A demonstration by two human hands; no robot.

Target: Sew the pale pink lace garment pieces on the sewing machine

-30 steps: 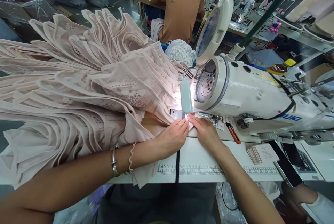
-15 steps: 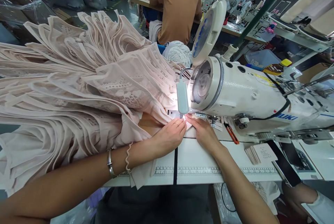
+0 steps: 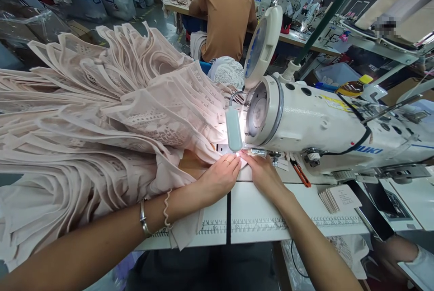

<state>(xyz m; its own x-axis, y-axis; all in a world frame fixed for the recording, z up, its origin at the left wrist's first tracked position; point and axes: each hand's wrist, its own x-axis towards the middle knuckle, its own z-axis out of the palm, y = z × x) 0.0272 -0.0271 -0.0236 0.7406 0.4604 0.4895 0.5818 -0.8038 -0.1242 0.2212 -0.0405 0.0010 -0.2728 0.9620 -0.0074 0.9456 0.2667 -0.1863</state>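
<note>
A big heap of pale pink lace garments [image 3: 101, 114] covers the left half of the white sewing table [image 3: 257, 209]. My left hand [image 3: 220, 176] lies flat on a pink fabric piece at the needle of the white sewing machine [image 3: 325, 124], fingers stretched out and pressing the cloth. My right hand [image 3: 262, 173] rests beside it, fingers extended onto the same piece just under the presser foot. A small lamp [image 3: 233, 130] shines brightly on both fingertips. The needle itself is hidden by glare.
A stack of small paper labels [image 3: 339, 198] and a dark phone [image 3: 371, 212] lie at the right of the table. Red-handled snips [image 3: 300, 173] sit near the machine base. A person in a brown shirt [image 3: 225, 11] sits with their back turned at another table behind.
Both hands stay pressed on the fabric at the needle and have edged slightly forward. The view has shifted a little; the machine's side cover appears more closed than a second ago.
</note>
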